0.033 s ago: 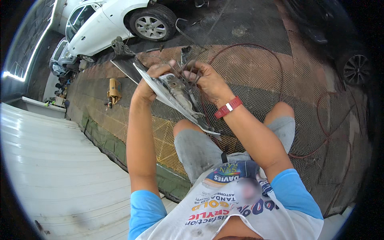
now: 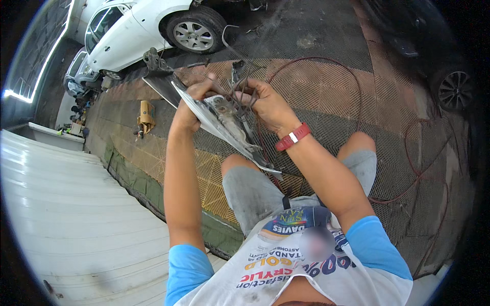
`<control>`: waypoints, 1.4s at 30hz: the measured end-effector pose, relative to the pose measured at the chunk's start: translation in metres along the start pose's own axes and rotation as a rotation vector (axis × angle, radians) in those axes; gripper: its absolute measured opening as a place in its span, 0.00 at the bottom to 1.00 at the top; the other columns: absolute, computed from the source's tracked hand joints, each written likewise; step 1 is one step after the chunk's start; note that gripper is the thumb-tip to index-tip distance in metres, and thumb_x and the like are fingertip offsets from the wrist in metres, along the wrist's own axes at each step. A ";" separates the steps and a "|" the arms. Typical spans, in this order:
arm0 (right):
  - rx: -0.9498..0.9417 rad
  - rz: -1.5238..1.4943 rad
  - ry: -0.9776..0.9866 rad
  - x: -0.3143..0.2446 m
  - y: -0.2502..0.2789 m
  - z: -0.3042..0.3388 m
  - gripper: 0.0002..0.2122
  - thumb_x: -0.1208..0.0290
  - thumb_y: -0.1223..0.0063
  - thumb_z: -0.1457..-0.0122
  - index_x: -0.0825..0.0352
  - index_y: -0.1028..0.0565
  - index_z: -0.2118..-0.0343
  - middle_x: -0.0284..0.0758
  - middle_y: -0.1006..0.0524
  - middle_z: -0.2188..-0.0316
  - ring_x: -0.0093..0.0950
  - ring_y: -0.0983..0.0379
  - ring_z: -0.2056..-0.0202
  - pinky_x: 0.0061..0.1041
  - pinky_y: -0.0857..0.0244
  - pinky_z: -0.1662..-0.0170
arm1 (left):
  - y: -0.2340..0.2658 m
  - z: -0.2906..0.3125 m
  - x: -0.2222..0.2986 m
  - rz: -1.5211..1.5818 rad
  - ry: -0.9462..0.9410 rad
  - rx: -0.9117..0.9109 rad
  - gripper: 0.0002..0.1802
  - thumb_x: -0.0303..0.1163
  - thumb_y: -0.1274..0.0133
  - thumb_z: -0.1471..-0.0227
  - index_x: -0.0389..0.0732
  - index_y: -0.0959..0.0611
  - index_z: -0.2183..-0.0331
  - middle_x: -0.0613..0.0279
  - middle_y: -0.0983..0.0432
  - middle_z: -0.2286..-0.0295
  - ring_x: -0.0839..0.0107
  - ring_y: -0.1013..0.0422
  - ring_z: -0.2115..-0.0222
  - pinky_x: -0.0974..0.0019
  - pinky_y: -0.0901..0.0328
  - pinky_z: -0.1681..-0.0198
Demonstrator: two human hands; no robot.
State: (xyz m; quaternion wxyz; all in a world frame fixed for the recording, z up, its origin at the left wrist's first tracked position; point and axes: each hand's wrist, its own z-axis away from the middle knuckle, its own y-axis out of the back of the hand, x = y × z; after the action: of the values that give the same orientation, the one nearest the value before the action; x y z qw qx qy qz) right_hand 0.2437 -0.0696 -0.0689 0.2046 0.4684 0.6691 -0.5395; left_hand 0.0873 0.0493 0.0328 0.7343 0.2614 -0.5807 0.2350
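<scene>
A white car body panel stands tilted before my knees, its dirty inner side with metal brackets facing right. My left hand is closed over the panel's upper left edge, its fingers reaching toward the brackets. Beside it, my right hand pinches a tangle of thin grey-brown wires at the panel's inner side. The fingertips of both hands are partly hidden by wires and panel. A dark bracket piece sticks up past the panel's far left end.
A white car with its front wheel stands beyond the panel. A red hose loops over the tiled mat floor at right, near a dark car's wheel. A brown carton lies to the left, past white corrugated sheeting.
My left fingers and thumb have shifted slightly near the panel's top edge. My right hand keeps its pinch on the wires. The panel has barely moved.
</scene>
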 end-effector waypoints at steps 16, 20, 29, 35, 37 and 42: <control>-0.389 0.309 -0.164 -0.020 0.011 -0.039 0.10 0.67 0.39 0.36 0.69 0.20 0.60 0.29 0.18 0.69 0.18 0.24 0.67 0.22 0.28 0.61 | -0.041 0.077 -0.054 -0.544 -0.553 0.351 0.48 0.27 0.40 0.41 0.38 0.55 0.34 0.48 0.31 0.49 0.61 0.31 0.48 0.59 0.36 0.42; -0.540 0.369 -0.181 -0.023 0.015 -0.051 0.10 0.67 0.40 0.35 0.69 0.20 0.58 0.28 0.19 0.67 0.18 0.24 0.67 0.22 0.28 0.61 | -0.040 0.075 -0.055 -0.540 -0.573 0.338 0.48 0.25 0.39 0.42 0.39 0.53 0.33 0.50 0.36 0.46 0.62 0.34 0.45 0.59 0.38 0.40; -0.611 0.377 -0.378 -0.042 0.011 -0.050 0.12 0.69 0.41 0.35 0.71 0.22 0.54 0.28 0.20 0.65 0.17 0.25 0.65 0.22 0.28 0.60 | -0.031 0.072 -0.060 -0.599 -0.562 0.323 0.48 0.26 0.38 0.44 0.42 0.51 0.32 0.54 0.41 0.43 0.62 0.38 0.42 0.56 0.40 0.38; -0.674 0.365 -0.300 -0.028 0.020 -0.053 0.10 0.71 0.45 0.33 0.74 0.25 0.56 0.34 0.20 0.62 0.26 0.20 0.61 0.31 0.20 0.60 | -0.028 0.071 -0.061 -0.643 -0.547 0.306 0.50 0.32 0.37 0.43 0.41 0.53 0.32 0.47 0.52 0.36 0.58 0.39 0.40 0.53 0.39 0.37; -0.708 0.304 -0.387 -0.025 0.026 -0.044 0.10 0.71 0.46 0.33 0.74 0.25 0.57 0.34 0.20 0.63 0.26 0.20 0.62 0.31 0.20 0.61 | -0.035 0.076 -0.058 -0.608 -0.548 0.337 0.51 0.31 0.38 0.42 0.42 0.56 0.32 0.47 0.52 0.36 0.59 0.37 0.42 0.54 0.37 0.39; -0.528 0.345 -0.231 -0.021 0.020 -0.047 0.10 0.69 0.43 0.34 0.71 0.22 0.57 0.29 0.19 0.67 0.18 0.24 0.65 0.24 0.25 0.59 | -0.038 0.076 -0.052 -0.483 -0.496 0.297 0.51 0.31 0.39 0.41 0.41 0.58 0.32 0.48 0.54 0.35 0.59 0.38 0.41 0.55 0.37 0.39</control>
State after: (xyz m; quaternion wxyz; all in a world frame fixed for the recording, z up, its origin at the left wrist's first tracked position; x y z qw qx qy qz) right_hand 0.2815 -0.0359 -0.0473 0.4814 0.4413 0.6692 -0.3545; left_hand 0.0456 -0.0313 -0.0082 0.5596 0.5436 -0.6221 0.0664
